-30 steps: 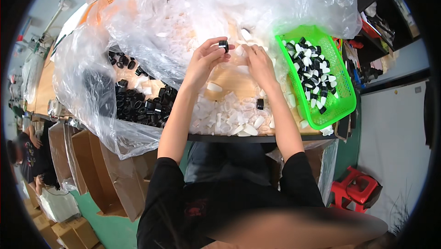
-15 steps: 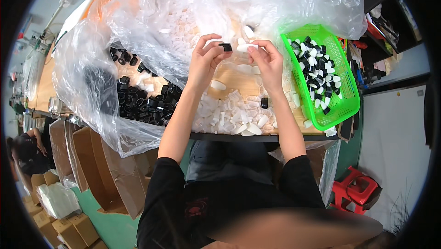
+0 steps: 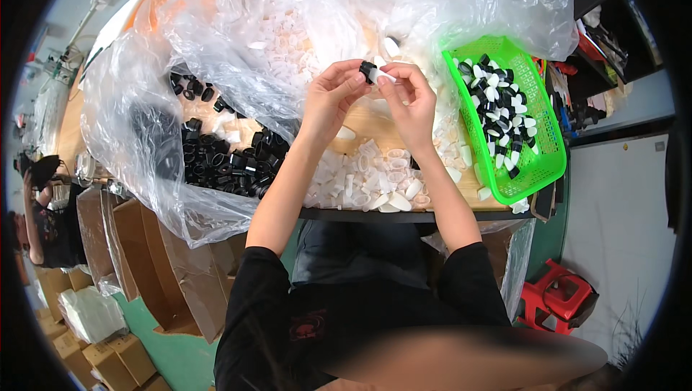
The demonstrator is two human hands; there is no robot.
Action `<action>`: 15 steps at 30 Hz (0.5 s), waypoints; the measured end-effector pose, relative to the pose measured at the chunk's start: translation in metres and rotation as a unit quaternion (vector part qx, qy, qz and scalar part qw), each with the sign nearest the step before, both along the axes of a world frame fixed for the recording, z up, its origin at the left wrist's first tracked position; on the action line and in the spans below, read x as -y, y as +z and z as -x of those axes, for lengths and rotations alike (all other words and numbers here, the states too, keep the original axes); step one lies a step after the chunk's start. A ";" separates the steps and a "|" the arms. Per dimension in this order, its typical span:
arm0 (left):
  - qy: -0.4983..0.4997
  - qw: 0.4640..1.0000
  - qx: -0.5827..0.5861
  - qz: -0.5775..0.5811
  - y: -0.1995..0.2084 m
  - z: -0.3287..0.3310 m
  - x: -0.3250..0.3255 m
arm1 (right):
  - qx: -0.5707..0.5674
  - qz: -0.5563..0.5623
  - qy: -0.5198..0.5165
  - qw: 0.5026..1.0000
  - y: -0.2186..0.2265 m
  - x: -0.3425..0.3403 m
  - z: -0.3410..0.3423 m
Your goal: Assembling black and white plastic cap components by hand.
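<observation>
Wooden tabletop (image 3: 375, 129), black ring (image 3: 367, 70) and white piece (image 3: 379, 74) between both hands (image 3: 328, 105).

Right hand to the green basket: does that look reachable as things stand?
Likely yes: the right hand is left of the green basket, the basket's top looks open, and nothing tall seems to stand between them. Its fingers, though, are busy with a white piece.

Green floor (image 3: 171, 358) is showing lower left, beside stacked brown cardboard boxes (image 3: 124, 363). Red plastic stool (image 3: 551, 276) is standing at right, near flat pale-grey panel (image 3: 620, 225); dark shelving (image 3: 631, 36) is holding clutter.
</observation>
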State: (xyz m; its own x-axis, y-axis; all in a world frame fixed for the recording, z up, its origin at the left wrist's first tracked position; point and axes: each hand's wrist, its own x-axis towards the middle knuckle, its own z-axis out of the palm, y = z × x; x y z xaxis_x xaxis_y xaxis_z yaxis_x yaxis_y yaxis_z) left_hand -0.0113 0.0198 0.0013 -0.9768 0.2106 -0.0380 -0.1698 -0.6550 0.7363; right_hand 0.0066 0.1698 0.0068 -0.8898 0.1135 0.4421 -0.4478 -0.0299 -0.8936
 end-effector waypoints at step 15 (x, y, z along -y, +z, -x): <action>0.008 0.987 -0.085 0.136 0.003 -0.003 -0.001 | 0.021 -0.045 0.041 0.998 0.003 -0.013 0.003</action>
